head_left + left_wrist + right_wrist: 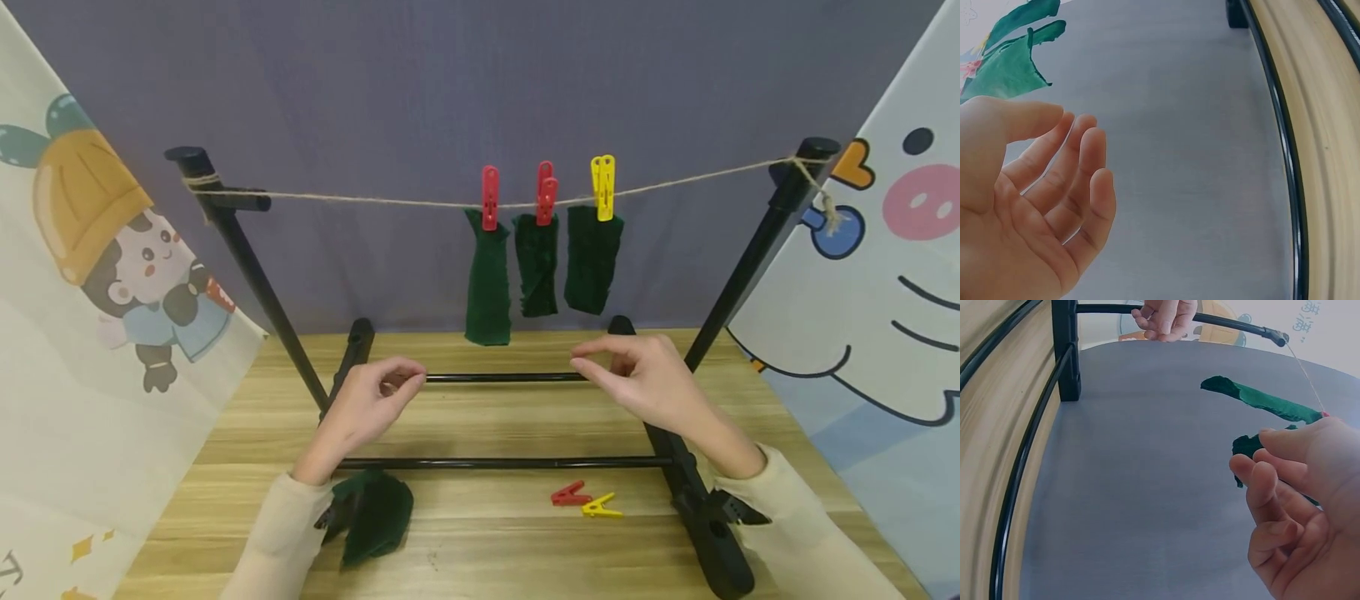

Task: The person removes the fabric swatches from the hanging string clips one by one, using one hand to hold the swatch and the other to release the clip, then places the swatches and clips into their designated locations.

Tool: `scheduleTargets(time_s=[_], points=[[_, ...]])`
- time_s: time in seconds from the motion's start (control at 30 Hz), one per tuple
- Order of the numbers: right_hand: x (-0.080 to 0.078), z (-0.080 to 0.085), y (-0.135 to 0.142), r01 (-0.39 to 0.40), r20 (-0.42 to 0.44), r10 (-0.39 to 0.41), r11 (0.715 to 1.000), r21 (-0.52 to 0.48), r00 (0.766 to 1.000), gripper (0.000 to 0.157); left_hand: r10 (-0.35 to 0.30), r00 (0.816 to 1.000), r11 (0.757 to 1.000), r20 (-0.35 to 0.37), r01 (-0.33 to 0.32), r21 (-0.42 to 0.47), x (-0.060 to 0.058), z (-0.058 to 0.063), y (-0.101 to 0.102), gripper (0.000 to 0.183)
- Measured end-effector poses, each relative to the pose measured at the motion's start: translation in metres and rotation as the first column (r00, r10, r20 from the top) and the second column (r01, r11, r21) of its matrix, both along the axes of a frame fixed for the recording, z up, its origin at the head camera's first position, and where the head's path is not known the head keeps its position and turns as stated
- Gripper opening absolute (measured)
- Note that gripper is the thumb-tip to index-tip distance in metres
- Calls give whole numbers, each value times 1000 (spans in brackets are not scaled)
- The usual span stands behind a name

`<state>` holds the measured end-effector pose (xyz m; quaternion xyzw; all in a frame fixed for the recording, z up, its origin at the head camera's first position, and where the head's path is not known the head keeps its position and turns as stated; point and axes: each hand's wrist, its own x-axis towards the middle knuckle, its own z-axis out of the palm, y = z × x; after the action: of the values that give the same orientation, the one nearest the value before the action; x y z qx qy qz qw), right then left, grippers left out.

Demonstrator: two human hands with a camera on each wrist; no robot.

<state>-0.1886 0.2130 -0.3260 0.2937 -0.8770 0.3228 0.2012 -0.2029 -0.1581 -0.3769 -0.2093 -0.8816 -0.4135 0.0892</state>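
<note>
My left hand (367, 402) is in the air at the rack's left side, fingers loosely bent and nothing between them. Opposite it hovers my right hand (651, 382), thumb and forefinger apart, also holding nothing. Above and between the hands, three dark green cloth strips hang from a string (360, 199). A red clothespin (490, 198) clips the longest, left strip (488, 292); another red clothespin (547, 200) is on the middle strip (537, 271). The right strip (592, 262) hangs under a yellow clothespin (603, 187). In the left wrist view, the left palm (1041, 231) shows bare.
The string is tied between two black posts (258, 275) of a rack with low crossbars (502, 463). Crumpled green cloth (382, 517) lies on the wooden table (465, 554) by the left forearm. A loose red clothespin (570, 495) and yellow clothespin (602, 507) lie front right of centre.
</note>
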Motion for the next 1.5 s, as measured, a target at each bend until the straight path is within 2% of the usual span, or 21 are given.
scheduleTargets(time_s=[0.23,0.5,0.63,0.87,1.2,1.5], points=[[-3,11,-2,-10,-27,10,1000,1,1000,14,-16,1000,1000,11,16,9,-2,8,6,20],[-7,22,-10,27,-17,-28,999,-36,999,15,-25,1000,1000,-16,25,7,-6,17,11,19],[-9,28,-15,17,-38,-19,998,-54,999,14,-15,999,1000,-52,15,9,-8,23,12,18],[-11,38,-22,16,-71,-21,998,-67,997,14,0,992,997,-130,10,80,-13,32,19,15],[-8,46,-29,7,-66,-13,996,-91,998,17,-22,981,996,-191,38,81,-19,40,29,15],[-11,59,-36,-4,-157,-14,994,-110,987,16,-3,978,985,-208,39,169,-22,49,35,17]])
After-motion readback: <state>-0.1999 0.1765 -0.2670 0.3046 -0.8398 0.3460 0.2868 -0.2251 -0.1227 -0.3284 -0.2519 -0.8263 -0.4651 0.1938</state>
